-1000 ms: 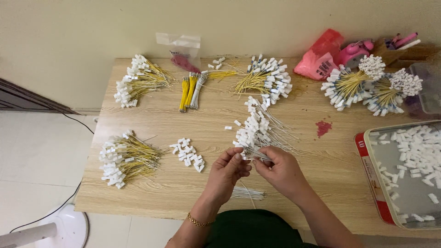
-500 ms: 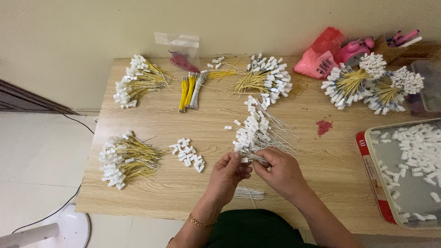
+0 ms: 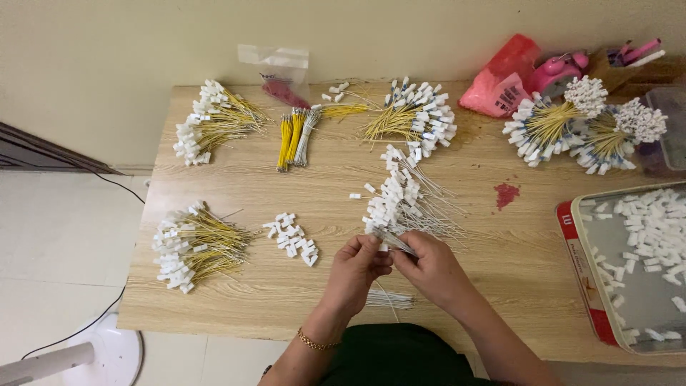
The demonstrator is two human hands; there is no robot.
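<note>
While your left hand [image 3: 359, 266] and right hand [image 3: 429, 268] meet near the front edge of the table [image 3: 236, 314], both are closed in a pinch on one thin white wire [image 3: 394, 245] with a small white connector at its end. Keep the fingertips close to the connector, so I judge the wire will not bend. Just behind your hands lies the pile of finished white wires [image 3: 404, 204]; a few loose connectors [image 3: 293, 239] wait to the left. Farther back, yellow wire bundles [image 3: 214, 121] rest along the rear edge, and the tray of connectors [image 3: 643, 243] stands at the right edge.
</note>
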